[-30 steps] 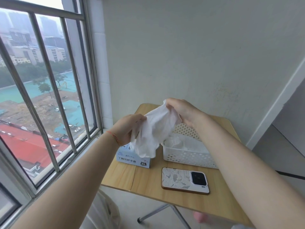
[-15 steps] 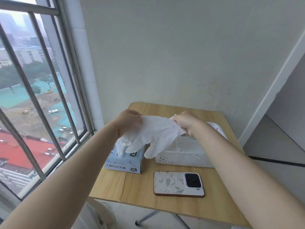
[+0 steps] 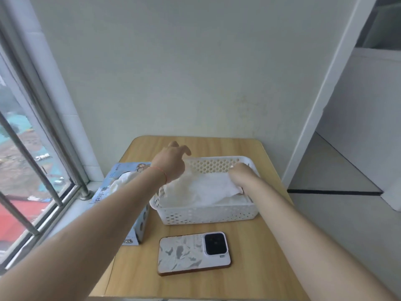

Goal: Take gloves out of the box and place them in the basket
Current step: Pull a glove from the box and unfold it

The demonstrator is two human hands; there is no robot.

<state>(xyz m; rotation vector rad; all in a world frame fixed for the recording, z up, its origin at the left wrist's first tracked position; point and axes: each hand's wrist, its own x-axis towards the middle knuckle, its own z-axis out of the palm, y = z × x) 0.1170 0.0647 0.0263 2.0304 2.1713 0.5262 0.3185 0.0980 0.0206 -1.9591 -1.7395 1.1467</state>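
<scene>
A white glove (image 3: pixel 206 189) lies spread inside the white perforated basket (image 3: pixel 208 213) at the middle of the wooden table. My right hand (image 3: pixel 238 173) reaches into the basket's right end and pinches the glove's edge, with its fingertips partly hidden. Above the basket's far left corner, my left hand (image 3: pixel 172 162) hovers with its fingers apart and nothing in them. The blue glove box (image 3: pixel 138 224) stands left of the basket, partly behind my left forearm. Another white glove (image 3: pixel 121 181) pokes out of the box's top opening.
A phone (image 3: pixel 193 253) in a patterned case lies face down on the table (image 3: pixel 249 268) in front of the basket. A barred window (image 3: pixel 32 170) and its sill run along the left. A plain wall stands behind the table, and a doorway opens to the right.
Both hands lowered the stretched glove down into the basket. My left hand let go of it and lifted away, while my right hand stays on it. The camera tilted down.
</scene>
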